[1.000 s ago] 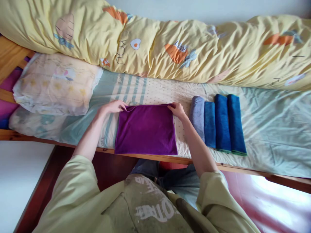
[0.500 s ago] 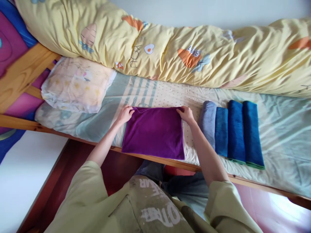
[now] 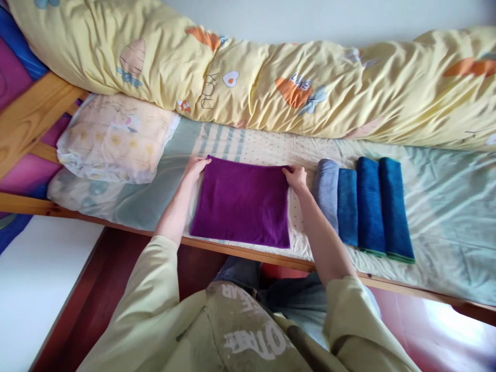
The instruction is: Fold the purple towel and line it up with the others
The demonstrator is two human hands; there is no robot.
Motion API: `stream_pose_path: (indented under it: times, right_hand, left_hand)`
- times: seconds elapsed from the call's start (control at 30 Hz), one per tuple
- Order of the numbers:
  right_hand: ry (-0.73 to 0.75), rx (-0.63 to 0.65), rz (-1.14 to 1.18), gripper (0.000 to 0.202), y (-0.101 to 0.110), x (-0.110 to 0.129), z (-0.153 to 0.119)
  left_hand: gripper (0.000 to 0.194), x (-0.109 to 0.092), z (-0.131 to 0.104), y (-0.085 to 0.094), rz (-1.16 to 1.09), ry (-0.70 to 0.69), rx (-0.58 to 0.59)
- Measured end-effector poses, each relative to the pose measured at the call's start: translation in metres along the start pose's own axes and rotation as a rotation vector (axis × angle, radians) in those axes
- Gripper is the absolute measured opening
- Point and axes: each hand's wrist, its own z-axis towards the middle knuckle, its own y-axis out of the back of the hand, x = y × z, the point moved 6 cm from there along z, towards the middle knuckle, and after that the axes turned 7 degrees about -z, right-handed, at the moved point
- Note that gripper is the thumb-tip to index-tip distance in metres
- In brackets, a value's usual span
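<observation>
pinching the far corners of the purple cloth (image 3: 242, 204), your left hand (image 3: 195, 168) grips its far left corner and your right hand (image 3: 296, 177) its far right corner, fingers closed on the fabric. the cloth lies flat on the bed sheet (image 3: 445, 206) near the wooden rail. just right of it sit four rolled towels (image 3: 364, 206), one grey-blue, three blue. a pillow (image 3: 116, 137) lies to the left.

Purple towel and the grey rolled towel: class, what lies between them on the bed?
Head view: only bare dotted sheet and the right hand with its forearm lie between the purple towel and grey rolled towel.
</observation>
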Motion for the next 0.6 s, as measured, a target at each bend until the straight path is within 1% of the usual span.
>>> stream_pose_path:
  times: [0.1,0.17,0.23,0.27,0.3,0.33,0.37,0.4,0.43,0.47,0.5,0.53,0.6]
  right_hand:
    - [-0.045,-0.032,-0.024,0.026,0.002,0.007,0.011]
    - [-0.064,-0.042,-0.058,0.029,0.001,0.016,0.01]
    - [-0.071,-0.087,-0.108,0.038,0.001,0.026,0.001]
    - [-0.048,-0.13,-0.135,0.045,0.002,0.031,-0.006]
    - [0.005,-0.174,-0.163,0.051,0.002,0.038,-0.015]
    - [0.094,-0.202,-0.19,0.056,0.0,0.045,-0.024]
    - [0.217,-0.196,-0.219,0.059,-0.006,0.052,-0.033]
    - [0.356,-0.149,-0.25,0.059,-0.014,0.058,-0.041]
    - [0.485,-0.073,-0.279,0.058,-0.024,0.062,-0.048]
    - [0.582,0.005,-0.308,0.057,-0.033,0.063,-0.053]
    - [0.637,0.066,-0.333,0.057,-0.04,0.061,-0.055]
    - [0.651,0.103,-0.354,0.058,-0.045,0.059,-0.054]
    - [0.603,0.123,-0.392,0.059,-0.046,0.056,-0.05]
  left_hand:
    - [0.045,-0.014,0.011,-0.004,0.043,-0.005,-0.144]
    - [0.04,-0.027,0.008,-0.01,0.139,-0.067,-0.201]
    - [0.041,-0.04,-0.006,-0.015,0.238,-0.192,-0.285]
    - [0.044,-0.047,-0.016,-0.018,0.279,-0.282,-0.326]
    - [0.049,-0.053,-0.027,-0.024,0.317,-0.391,-0.334]
    - [0.053,-0.058,-0.037,-0.032,0.357,-0.515,-0.287]
    - [0.056,-0.06,-0.047,-0.043,0.401,-0.637,-0.183]
    - [0.057,-0.059,-0.054,-0.055,0.443,-0.736,-0.046]
    - [0.057,-0.055,-0.058,-0.065,0.479,-0.796,0.082]
    - [0.058,-0.049,-0.059,-0.071,0.504,-0.814,0.165]
    - [0.058,-0.043,-0.056,-0.074,0.519,-0.8,0.196]
    - [0.059,-0.038,-0.051,-0.073,0.525,-0.765,0.186]
    - [0.06,-0.032,-0.045,-0.069,0.528,-0.692,0.122]
